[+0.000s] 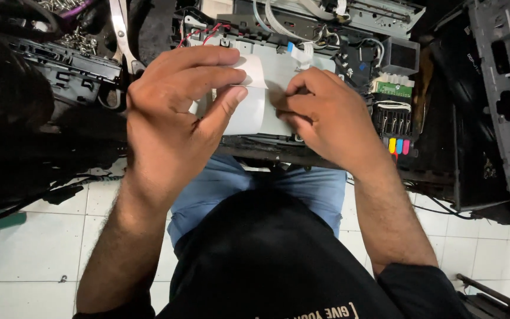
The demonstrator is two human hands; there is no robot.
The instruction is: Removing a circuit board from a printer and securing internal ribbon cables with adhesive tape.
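My left hand [175, 112] pinches a small white sheet of paper or plastic [250, 103] between thumb and fingers, over an opened printer chassis [302, 41]. My right hand [326, 118] has its fingers curled and pressed on the sheet's right edge against the grey inner panel. The chassis rests on my lap above blue jeans. Red wires [199, 34], white ribbon cables and a green circuit board [394, 88] show on the chassis. Coloured ink tube ends [398, 145] sit at its right.
Scissors [122, 41] lie at the upper left beside a black plastic printer part [66, 68] and loose screws. Black printer casings [503, 106] stand at the right. White floor tiles [30, 254] lie below, with a black cable across them.
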